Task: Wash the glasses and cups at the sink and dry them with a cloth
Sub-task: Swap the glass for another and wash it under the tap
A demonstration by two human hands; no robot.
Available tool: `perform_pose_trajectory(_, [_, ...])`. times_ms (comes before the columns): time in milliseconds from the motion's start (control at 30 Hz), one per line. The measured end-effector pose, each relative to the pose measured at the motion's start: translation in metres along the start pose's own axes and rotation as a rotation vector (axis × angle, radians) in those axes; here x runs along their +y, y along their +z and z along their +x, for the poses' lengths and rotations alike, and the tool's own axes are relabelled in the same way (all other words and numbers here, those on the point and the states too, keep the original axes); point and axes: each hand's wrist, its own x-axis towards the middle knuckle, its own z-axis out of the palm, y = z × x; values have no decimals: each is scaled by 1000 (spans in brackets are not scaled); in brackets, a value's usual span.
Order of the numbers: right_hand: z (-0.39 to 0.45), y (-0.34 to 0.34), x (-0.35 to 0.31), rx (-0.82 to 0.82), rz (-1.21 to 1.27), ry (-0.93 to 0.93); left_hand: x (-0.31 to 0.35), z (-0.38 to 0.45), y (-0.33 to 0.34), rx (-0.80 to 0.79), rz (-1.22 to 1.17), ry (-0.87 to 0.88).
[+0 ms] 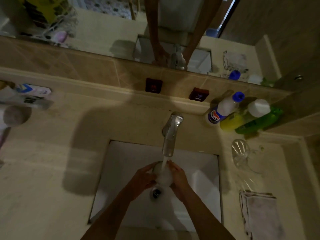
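Both my hands are over the sink (pixel 204 187) right now, and between them is a glass (pixel 163 176), frosted white with suds. My left hand (pixel 142 177) cups it from the left, fingers curled round its side. My right hand (pixel 178 179) wraps it from the right, fingers bent against the foam. The glass sits directly under the tap (pixel 170 134), and a thin stream of water (pixel 164 161) runs straight down onto its top. Just below the glass, on the basin floor, I can see the dark drain (pixel 156 193).

Off to my right on the counter (pixel 43 170), a clear glass (pixel 240 153) stands well apart from the basin, near the back corner. Nearer to me on that same side lies a crumpled cloth (pixel 261 212), flat on the counter beside the sink's edge.

At the back right corner there's a cluster of bottles: a white one with a blue cap (pixel 223 108), a yellow one (pixel 232 121), and a green one with a white cap (pixel 258 116), all touching or just beside each other. On the ledge behind the tap sit two small dark squares, one marked HOT (pixel 153 85) and one marked COLD (pixel 198 94). Above them the mirror (pixel 107 32) shows my arms. Far left, blurred, some boxes (pixel 32 94) lie on the counter.
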Motion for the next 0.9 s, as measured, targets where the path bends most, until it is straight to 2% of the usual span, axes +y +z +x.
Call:
perform_pose_trajectory(233, [-4, -5, 3, -27, -77, -27, -7, -5, -1, -1, -38, 23])
perform_pose_trajectory(400, [-2, 10, 1, 45, -100, -85, -12, -3, 4, 66, -62, 67])
perform_pose_trajectory(533, [-5, 0, 2, -31, -103, -49, -10, -6, -4, 51, -38, 54])
perform_pose_trajectory(733, [-1, 14, 4, 87, -69, -58, -10, -7, 4, 55, -40, 27])
perform_pose_trajectory(833, [-2, 0, 11, 13, -91, -57, -9, -10, -2, 37, -30, -3])
perform_pose_trajectory(900, [0, 1, 14, 23, -84, -95, -9, -7, -2, 37, -40, 11])
